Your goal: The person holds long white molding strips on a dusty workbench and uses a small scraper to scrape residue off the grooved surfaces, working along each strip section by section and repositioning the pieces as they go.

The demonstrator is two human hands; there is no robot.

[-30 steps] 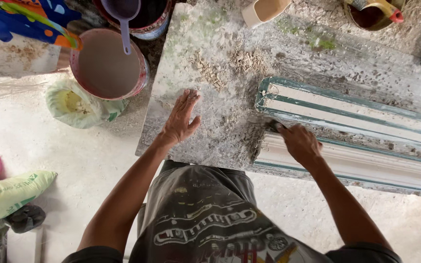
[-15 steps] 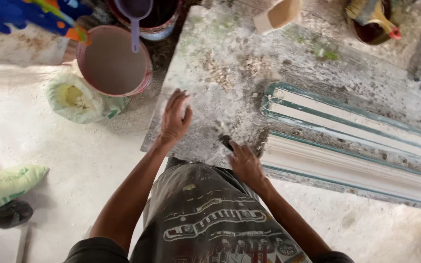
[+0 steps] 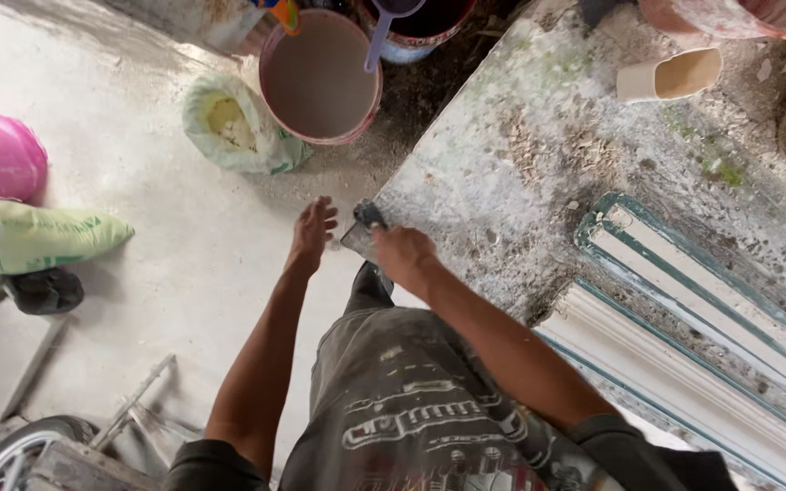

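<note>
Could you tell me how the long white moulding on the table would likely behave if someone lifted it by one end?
The white moulding looks like cast plaster, so it is probably stiff, not floppy. Being long and slender, it may crack or snap if raised by one end. Its flat run along the table suggests it would slide rather than roll.

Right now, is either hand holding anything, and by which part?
The right hand grips a dark flat scraper-like tool by its near end, at the slab corner. The left hand is open, empty.

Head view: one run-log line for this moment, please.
right hand: holds scraper at slab corner | left hand: open, off the edge | bucket: on floor beyond
</note>
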